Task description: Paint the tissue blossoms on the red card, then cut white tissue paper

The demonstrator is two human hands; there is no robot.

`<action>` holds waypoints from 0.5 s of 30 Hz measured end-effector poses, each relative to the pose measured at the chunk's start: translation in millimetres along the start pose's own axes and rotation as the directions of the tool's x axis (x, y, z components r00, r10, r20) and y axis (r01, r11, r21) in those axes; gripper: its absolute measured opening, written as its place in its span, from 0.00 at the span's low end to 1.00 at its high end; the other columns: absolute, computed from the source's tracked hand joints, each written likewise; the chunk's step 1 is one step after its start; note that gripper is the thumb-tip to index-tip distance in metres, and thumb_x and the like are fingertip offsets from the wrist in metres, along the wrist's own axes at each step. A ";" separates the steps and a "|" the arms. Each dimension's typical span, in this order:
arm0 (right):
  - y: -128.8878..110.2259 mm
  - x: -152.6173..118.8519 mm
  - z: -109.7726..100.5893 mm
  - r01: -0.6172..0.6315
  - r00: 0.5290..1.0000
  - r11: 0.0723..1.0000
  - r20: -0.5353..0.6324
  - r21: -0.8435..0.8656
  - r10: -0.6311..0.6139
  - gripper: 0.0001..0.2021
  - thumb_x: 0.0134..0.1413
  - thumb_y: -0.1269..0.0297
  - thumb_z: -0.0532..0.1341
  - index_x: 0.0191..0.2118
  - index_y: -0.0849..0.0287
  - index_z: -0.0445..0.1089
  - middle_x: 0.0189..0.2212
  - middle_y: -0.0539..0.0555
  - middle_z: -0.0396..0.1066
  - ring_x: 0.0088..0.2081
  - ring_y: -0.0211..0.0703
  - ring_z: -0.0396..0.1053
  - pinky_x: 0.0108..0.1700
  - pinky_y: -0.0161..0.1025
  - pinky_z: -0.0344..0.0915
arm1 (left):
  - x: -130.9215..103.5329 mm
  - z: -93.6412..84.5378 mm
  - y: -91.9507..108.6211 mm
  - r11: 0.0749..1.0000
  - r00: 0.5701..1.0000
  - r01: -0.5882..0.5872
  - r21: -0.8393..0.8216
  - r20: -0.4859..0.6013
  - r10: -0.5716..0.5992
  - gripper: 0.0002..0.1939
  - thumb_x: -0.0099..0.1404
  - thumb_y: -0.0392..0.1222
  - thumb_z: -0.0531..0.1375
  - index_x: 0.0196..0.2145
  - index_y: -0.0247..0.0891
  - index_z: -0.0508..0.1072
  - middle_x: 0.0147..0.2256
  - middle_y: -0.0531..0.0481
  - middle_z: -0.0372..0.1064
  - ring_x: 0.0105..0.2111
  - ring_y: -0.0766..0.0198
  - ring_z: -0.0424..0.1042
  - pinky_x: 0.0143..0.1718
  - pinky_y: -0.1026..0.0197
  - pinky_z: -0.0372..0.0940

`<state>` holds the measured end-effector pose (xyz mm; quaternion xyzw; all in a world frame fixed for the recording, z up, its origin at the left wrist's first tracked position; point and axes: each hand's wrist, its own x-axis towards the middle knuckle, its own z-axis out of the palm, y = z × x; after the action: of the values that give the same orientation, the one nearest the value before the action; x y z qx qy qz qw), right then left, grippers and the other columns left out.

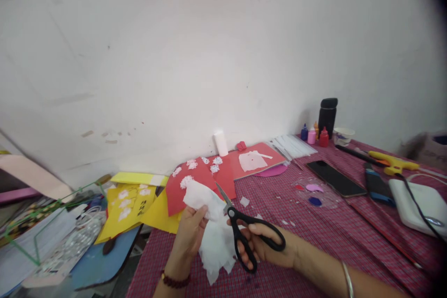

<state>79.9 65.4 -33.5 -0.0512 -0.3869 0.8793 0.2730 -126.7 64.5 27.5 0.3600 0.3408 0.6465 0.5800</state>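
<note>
My left hand [189, 232] pinches a thin white sheet of tissue paper [199, 195] between thumb and fingers. In my right hand [270, 244] is a pair of black-handled scissors [231, 213], thumb and fingers through the loops. The scissors point up and left, their tips at the right side of the paper. More white tissue [217, 247] with a jagged lower edge lies on the checked tablecloth [268, 202] below both hands. Behind the tissue are red cards [192, 177] with pinkish-white and speckled blossoms. A small white scrap [245, 201] lies right of the scissor blades.
Yellow cards [125, 209] lie at the left beside a green wire frame [37, 247]. On the right are paint bottles [323, 137], a black flask [327, 118], a paint palette [314, 195], a phone [335, 178], a yellow glue gun [393, 163] and a long brush [387, 237]. A wall stands behind.
</note>
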 end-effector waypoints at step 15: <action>-5.4 -6.5 16.6 0.091 0.980 0.966 -0.149 -0.242 -0.130 0.22 0.55 0.51 0.64 0.49 0.62 0.65 0.24 0.48 0.63 0.18 0.26 0.56 0.17 0.25 0.53 | 10.0 -17.1 9.3 0.992 0.978 0.125 -0.007 -0.166 -0.125 0.12 0.46 0.27 0.69 0.30 0.32 0.73 0.28 0.51 0.75 0.22 0.72 0.72 0.22 0.73 0.66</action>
<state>82.7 54.2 -18.9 -0.1335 -0.4665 0.8035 0.3449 -146.8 73.2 27.5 0.2838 0.4112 0.6358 0.5883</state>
